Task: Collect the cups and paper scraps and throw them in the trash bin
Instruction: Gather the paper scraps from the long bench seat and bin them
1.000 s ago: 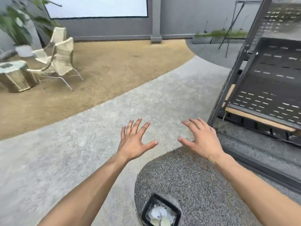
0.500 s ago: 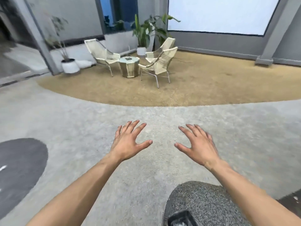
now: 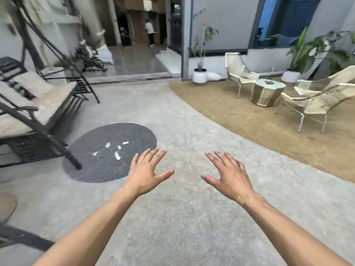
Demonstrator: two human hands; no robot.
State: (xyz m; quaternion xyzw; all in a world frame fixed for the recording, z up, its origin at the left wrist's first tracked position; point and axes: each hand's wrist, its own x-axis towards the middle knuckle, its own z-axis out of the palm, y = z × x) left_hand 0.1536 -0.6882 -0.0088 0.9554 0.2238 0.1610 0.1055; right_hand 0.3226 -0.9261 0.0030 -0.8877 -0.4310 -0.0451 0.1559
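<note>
**Empty hands out, paper scraps ahead on the floor**

Your left hand [image 3: 146, 174] and right hand [image 3: 231, 177] reach forward, palms down, fingers [image 3: 160, 155] spread and straight, holding nothing. Several white paper scraps [image 3: 117, 155] lie near the middle of a dark round patch [image 3: 92, 169] of the floor [image 3: 182, 217], beyond your left hand, beside a swing seat [image 3: 34, 104].

Open concrete floor [image 3: 192, 131] stretches ahead of the left hand [image 3: 146, 173] and right hand [image 3: 230, 179], both spread flat and holding nothing, with bare ground between them and the paper scraps [image 3: 112, 150] on the dark round patch [image 3: 134, 135]. At the patch's left edge the slanted black leg [image 3: 63, 150] of the swing bench [image 3: 34, 100] comes down just beside the scraps, crowding that side, while their right side lies open
</note>
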